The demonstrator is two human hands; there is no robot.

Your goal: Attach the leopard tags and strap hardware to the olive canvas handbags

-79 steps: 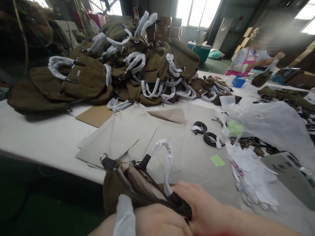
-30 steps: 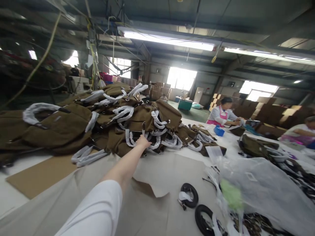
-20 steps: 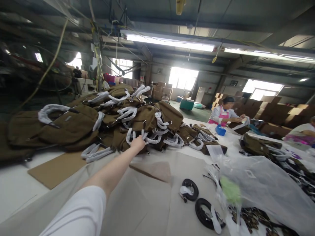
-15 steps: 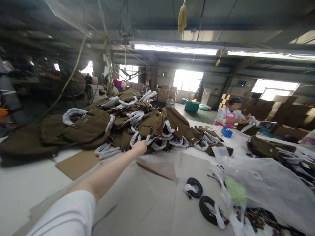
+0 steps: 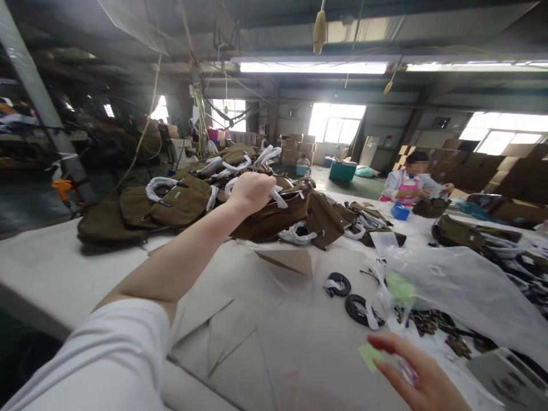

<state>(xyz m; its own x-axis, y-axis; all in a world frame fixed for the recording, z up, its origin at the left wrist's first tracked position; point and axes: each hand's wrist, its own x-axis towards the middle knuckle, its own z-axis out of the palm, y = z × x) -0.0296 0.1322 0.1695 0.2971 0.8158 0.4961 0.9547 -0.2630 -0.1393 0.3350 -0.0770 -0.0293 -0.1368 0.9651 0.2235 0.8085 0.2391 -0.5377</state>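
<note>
My left hand, arm stretched forward, is closed around the white-wrapped handles of a brown handbag. The bag hangs tilted at the front of a heap of similar brown bags; its lower part looks raised off the heap. At the lower right my right hand is open, thumb and fingers apart, slightly blurred. A pale green slip shows just past its fingertips; whether they touch it I cannot tell.
Two coiled black straps lie on the white table, beside a clear plastic sheet and small metal fittings. A brown sheet lies mid-table. Across the table a person in a pink apron handles a bag, near a blue container.
My left hand has lifted the bag by its handles up from the heap's front. My right hand has come into view at the lower right. The view has shifted somewhat.
</note>
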